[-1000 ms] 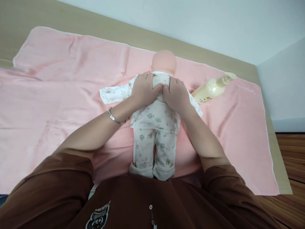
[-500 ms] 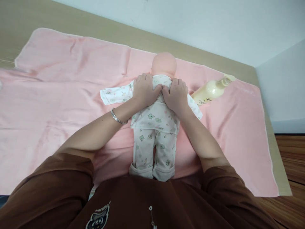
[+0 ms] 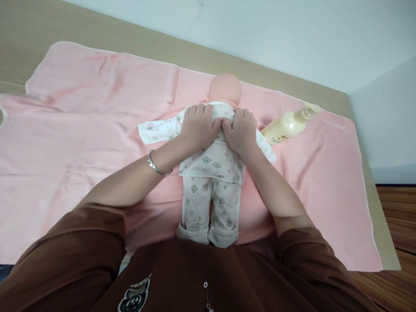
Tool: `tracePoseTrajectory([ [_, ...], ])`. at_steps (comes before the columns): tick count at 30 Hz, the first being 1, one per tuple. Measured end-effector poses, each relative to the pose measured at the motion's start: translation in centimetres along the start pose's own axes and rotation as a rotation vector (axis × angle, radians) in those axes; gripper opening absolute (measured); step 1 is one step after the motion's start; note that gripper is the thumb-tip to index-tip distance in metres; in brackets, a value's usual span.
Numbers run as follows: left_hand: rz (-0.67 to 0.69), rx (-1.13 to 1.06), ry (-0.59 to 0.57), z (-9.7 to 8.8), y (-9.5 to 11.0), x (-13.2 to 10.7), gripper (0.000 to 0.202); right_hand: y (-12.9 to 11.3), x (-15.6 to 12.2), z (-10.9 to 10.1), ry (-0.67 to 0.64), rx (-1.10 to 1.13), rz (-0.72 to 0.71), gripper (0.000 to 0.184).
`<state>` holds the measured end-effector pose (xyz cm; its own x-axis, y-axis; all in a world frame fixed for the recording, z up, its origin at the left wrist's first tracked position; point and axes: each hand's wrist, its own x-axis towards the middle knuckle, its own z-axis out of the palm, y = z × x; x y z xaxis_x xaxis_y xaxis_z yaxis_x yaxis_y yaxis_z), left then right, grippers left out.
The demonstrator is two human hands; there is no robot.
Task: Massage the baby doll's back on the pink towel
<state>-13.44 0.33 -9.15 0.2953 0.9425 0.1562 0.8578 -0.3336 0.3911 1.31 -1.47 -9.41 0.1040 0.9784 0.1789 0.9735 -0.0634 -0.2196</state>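
A baby doll [image 3: 212, 182] in a white printed shirt and trousers lies on a pink towel [image 3: 81, 130], its bald head [image 3: 225, 89] pointing away from me. My left hand [image 3: 197, 127] and my right hand [image 3: 241, 132] rest side by side on the doll's chest just below the neck. Both hands have their fingers curled and their thumbs meeting, pinching the shirt's front. A silver bangle sits on my left wrist. The doll's left sleeve lies flat on the towel; its right sleeve shows beside my right hand.
A cream pump bottle [image 3: 287, 125] lies on its side on the towel, right of the doll. The towel covers a wooden table [image 3: 97, 39] against a pale wall. The table's right edge drops to a wooden floor [image 3: 399, 225].
My hands have stayed on the doll's chest, with the thumbs pressing closer together on the shirt. The view has shifted down slightly.
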Motion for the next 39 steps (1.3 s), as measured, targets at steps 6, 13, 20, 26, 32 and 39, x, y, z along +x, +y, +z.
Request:
tracePoseTrajectory([
  [6, 0.164, 0.01, -0.031, -1.0, 1.5, -2.3, 0.041, -0.1, -0.1, -0.8, -0.057, -0.042, -0.048, 0.049],
  [13, 0.142, -0.061, -0.026, -0.6, -0.2, 0.3, 0.033, -1.4, -2.0, -2.5, -0.138, -0.102, -0.129, 0.058],
  [20, 0.046, -0.058, -0.041, 0.0, -1.2, 1.6, 0.035, -2.5, -3.6, -2.9, -0.187, -0.051, -0.174, 0.068],
  [26, 0.105, -0.042, -0.012, -0.6, 0.3, -0.9, 0.043, -0.1, 0.0, -2.6, -0.195, 0.049, -0.108, 0.059],
  [32, 0.241, -0.11, -0.097, -1.1, 0.1, -0.9, 0.042, 0.6, 0.4, -2.1, -0.189, -0.008, -0.131, 0.062],
  [39, 0.105, -0.146, -0.083, -0.8, -1.2, 1.7, 0.034, -1.8, -3.0, -3.3, -0.226, -0.067, -0.195, 0.071],
])
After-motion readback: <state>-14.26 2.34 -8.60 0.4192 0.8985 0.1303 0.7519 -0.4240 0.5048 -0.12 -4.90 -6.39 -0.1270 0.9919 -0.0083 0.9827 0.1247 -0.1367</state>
